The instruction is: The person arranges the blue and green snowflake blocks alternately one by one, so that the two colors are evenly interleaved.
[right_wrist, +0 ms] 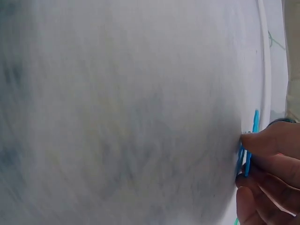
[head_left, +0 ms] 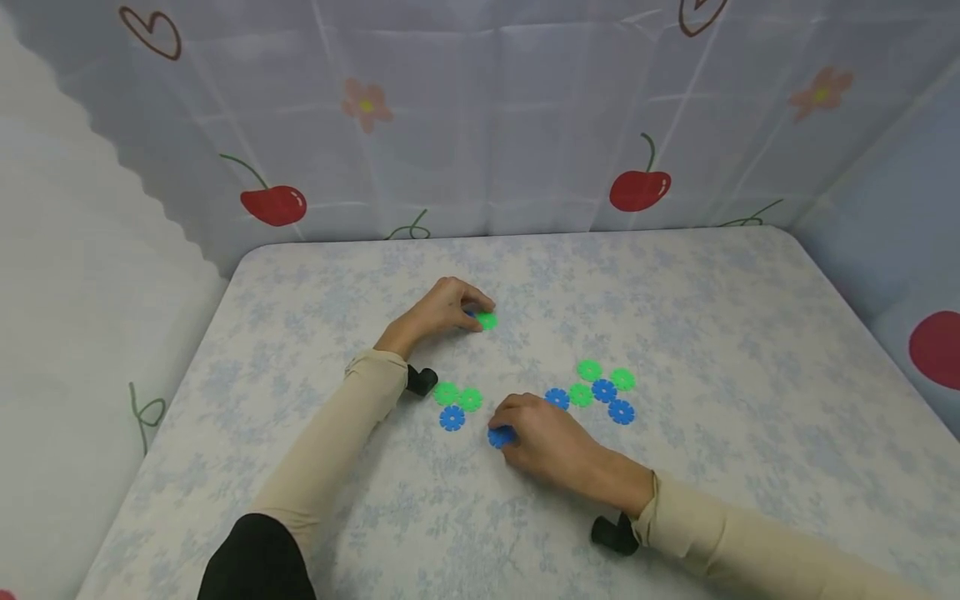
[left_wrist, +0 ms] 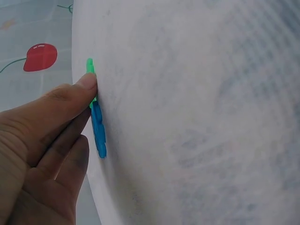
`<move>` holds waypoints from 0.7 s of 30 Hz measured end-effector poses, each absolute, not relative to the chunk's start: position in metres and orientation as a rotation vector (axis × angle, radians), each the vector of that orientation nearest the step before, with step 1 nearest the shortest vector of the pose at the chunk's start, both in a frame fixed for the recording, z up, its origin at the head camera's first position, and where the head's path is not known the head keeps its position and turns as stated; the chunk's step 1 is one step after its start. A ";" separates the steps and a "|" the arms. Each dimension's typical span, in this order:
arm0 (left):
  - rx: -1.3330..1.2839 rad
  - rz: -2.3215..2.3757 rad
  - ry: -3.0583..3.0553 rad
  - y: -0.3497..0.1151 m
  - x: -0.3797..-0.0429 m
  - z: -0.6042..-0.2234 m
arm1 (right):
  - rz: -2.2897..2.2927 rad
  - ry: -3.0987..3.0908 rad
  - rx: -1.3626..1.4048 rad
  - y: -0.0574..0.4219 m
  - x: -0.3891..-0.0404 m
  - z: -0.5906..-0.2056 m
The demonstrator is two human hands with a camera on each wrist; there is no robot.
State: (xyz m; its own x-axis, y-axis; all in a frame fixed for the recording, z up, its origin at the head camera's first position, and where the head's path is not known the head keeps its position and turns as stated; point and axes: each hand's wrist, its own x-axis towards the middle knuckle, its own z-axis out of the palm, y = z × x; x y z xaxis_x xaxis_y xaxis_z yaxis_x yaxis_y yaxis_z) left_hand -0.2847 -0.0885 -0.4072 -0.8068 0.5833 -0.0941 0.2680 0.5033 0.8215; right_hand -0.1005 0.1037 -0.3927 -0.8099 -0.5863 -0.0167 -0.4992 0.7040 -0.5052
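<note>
My left hand (head_left: 437, 312), farther out on the table, pinches a notched plastic disc, green (head_left: 487, 321), between thumb and fingers. In the left wrist view a blue disc (left_wrist: 99, 131) adjoins the green one edge to edge, both seen side-on. Nearer the front, my right hand (head_left: 551, 443) pinches a blue disc (head_left: 499, 437) low over the table. Thin blue edges (right_wrist: 248, 164) show between the thumb and fingers in the right wrist view. Beside the right hand's knuckles lies another blue disc (head_left: 557, 398).
Two green discs (head_left: 470, 400) and a blue one (head_left: 452, 418) lie between the hands. Several more, green (head_left: 589, 370) and blue (head_left: 621, 412), are grouped right of centre. A patterned cloth covers the table (head_left: 712, 333); a printed curtain (head_left: 487, 125) hangs behind.
</note>
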 end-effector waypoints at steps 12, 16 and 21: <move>0.733 1.222 2.393 -0.089 -0.289 -0.412 | -0.813 2.878 -0.716 0.101 -0.169 -0.384; 0.738 1.224 2.386 -0.089 -0.289 -0.412 | -0.798 2.874 -0.614 0.100 -0.191 -0.382; 0.728 1.228 2.380 -0.089 -0.290 -0.411 | -0.757 2.876 -0.531 0.100 -0.210 -0.384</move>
